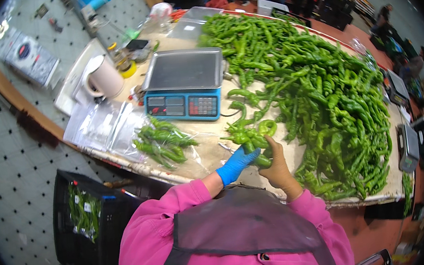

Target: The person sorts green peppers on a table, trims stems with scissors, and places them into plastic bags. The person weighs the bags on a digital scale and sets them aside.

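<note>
"On the head view, how are the hands set?"

"From my remote seat I see the blue-gloved left hand (237, 166) and the right hand (277, 169) both grasping a handful of curled, glossy green peppers (252, 139) above the near edge of the pale table (292, 149). I'd cup it lightly from both sides, stems gathered, so none snap or slip."

"Counts?"

"The handful overlaps too much to count; so does the broad heap of long green peppers (329, 103), two o'clock from the hands. I count one blue scale with a grey pan (182, 73) at eleven, one pale, handled mug (106, 76) at ten, one black plastic crate (111, 233) near nine."
</note>
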{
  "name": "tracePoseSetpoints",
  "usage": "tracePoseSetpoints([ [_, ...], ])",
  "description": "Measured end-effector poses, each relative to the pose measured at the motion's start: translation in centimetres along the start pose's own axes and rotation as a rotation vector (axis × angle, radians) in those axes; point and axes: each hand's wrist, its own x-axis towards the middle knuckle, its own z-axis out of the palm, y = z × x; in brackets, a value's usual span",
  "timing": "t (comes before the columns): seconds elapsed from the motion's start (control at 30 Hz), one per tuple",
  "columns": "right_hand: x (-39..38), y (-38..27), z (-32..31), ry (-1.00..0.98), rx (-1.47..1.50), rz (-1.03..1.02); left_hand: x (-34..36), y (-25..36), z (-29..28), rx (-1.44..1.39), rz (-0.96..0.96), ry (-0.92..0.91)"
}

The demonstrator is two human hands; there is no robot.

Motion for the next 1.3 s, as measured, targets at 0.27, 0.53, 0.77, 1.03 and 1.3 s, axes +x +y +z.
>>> tracePoseSetpoints([
  [0.27, -0.6, -0.2, -0.2, -0.166, -0.009, -0.020, -9.6, 1.5, -3.5, 1.673, 0.495, 0.447],
  [0.53, -2.0, 0.6, 0.5, -0.242, -0.136, 0.097, -8.7, 0.4, -5.3, 2.087, 0.595, 0.814],
  [0.77, -1.6, 1.0, 2.4, -0.250, -0.175, 0.112, -6.3, 1.5, -7.8, 2.195, 0.022, 0.812],
  [1.03, 1.1, -2.0, 6.2, -0.319, -0.197, 0.046, -8.5, 1.0, -6.6, 2.276, 0.034, 0.751],
  [1.3, 1.6, -4.8, 9.2, -0.333, -0.246, -0.083, -9.1, 2.5, -5.6, 1.944, 0.169, 0.715],
])
